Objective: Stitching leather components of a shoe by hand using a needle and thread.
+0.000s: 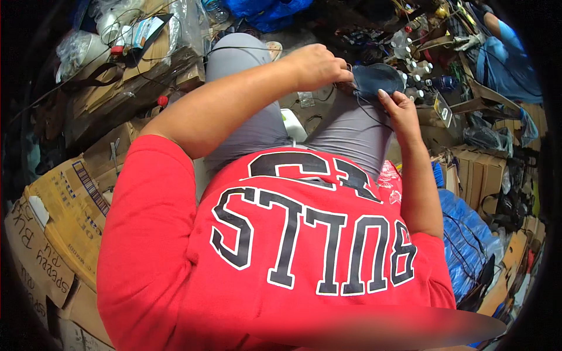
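Note:
A dark blue-black curved piece [377,79], resembling a shoe upper, rests over my right thigh. My right hand [401,112] pinches its near edge between thumb and fingers. At the piece's left end, my left hand [323,65] is closed with the fingers curled. Whatever it grips is too small or hidden to name. A thin black cord [370,111] loops down from that end across the grey trousers.
Several white-capped bottles [414,73] stand just beyond my right hand. Cardboard boxes [44,245] are stacked at the left, with plastic-wrapped goods [88,52] farther off. A blue plastic bundle [462,234] lies at the right. A white object [293,124] sits between my legs.

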`<state>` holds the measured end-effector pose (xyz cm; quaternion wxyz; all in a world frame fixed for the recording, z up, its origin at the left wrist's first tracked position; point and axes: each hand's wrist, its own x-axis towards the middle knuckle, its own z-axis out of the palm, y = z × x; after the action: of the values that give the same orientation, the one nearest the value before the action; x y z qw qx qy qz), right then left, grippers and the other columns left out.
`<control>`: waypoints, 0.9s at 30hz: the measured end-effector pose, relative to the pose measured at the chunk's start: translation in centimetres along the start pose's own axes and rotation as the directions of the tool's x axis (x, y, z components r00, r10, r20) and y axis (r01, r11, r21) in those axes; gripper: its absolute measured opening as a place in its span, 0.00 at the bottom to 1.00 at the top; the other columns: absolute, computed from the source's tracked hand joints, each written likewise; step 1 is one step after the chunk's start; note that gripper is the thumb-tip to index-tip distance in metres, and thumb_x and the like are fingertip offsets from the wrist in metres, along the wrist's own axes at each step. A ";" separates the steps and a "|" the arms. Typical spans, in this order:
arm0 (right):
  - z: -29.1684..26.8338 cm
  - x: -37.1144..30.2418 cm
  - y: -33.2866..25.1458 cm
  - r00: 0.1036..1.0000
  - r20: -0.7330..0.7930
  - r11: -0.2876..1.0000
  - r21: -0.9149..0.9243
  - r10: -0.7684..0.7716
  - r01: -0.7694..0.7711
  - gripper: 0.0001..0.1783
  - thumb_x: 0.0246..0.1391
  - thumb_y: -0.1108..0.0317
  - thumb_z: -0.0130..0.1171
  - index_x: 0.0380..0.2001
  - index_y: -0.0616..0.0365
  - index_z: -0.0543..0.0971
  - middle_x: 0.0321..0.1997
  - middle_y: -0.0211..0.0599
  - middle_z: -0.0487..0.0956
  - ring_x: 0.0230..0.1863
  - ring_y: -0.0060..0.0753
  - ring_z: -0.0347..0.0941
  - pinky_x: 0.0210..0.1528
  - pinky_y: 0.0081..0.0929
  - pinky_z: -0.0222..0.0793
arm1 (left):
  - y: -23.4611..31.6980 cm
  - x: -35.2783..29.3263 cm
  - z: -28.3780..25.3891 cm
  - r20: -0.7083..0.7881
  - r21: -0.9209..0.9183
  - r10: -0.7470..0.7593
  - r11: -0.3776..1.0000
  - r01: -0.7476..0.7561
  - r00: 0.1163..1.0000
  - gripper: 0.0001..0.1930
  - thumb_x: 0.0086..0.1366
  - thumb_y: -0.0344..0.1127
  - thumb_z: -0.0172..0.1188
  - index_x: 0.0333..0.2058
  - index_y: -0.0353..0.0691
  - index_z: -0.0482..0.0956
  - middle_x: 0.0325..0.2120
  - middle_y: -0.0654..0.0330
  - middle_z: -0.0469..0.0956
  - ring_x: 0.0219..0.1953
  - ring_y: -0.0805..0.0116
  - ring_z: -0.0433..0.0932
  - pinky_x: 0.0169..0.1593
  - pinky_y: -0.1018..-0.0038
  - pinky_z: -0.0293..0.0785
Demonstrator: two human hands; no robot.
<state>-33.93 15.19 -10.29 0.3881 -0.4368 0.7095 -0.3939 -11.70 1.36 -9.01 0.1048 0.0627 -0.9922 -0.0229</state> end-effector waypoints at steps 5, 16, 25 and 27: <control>0.3 -0.4 0.6 0.989 0.060 0.979 0.162 -0.137 0.126 0.18 0.52 0.57 0.62 0.20 0.59 0.75 0.23 0.20 0.67 0.25 0.12 0.56 0.26 0.16 0.51 | 0.9 -0.7 -0.2 0.102 -0.083 0.074 0.994 -0.066 0.992 0.14 0.55 0.32 0.55 0.42 0.47 0.76 0.32 0.60 0.78 0.37 0.59 0.78 0.40 0.66 0.73; 0.5 1.1 -1.7 0.971 0.236 0.997 -0.053 -0.039 0.053 0.16 0.51 0.58 0.63 0.21 0.60 0.76 0.20 0.18 0.66 0.24 0.12 0.58 0.25 0.17 0.56 | 6.2 -2.8 -0.5 -0.061 -0.144 -0.181 0.975 0.171 0.982 0.22 0.41 0.41 0.70 0.36 0.44 0.75 0.30 0.63 0.73 0.31 0.63 0.76 0.38 0.69 0.69; -0.3 1.5 -2.1 0.979 0.204 0.976 -0.214 -0.002 0.046 0.15 0.48 0.60 0.66 0.21 0.60 0.77 0.16 0.21 0.68 0.20 0.14 0.60 0.22 0.20 0.57 | 6.5 -0.7 1.0 -0.133 0.093 0.040 0.995 -0.027 0.990 0.11 0.47 0.41 0.63 0.24 0.45 0.71 0.20 0.63 0.71 0.25 0.67 0.75 0.34 0.72 0.67; -1.5 2.7 -2.6 0.967 0.249 0.959 -0.255 -0.059 0.125 0.17 0.49 0.58 0.65 0.20 0.60 0.76 0.15 0.21 0.68 0.19 0.13 0.59 0.20 0.19 0.55 | 7.1 0.5 1.2 -0.229 0.098 0.064 0.994 -0.042 0.971 0.09 0.49 0.40 0.60 0.22 0.45 0.71 0.18 0.63 0.71 0.22 0.67 0.75 0.33 0.72 0.67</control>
<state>-35.31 12.17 -7.90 0.3887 -0.5623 0.6834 -0.2563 -13.28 8.34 -9.71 0.2176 0.0431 -0.9745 0.0331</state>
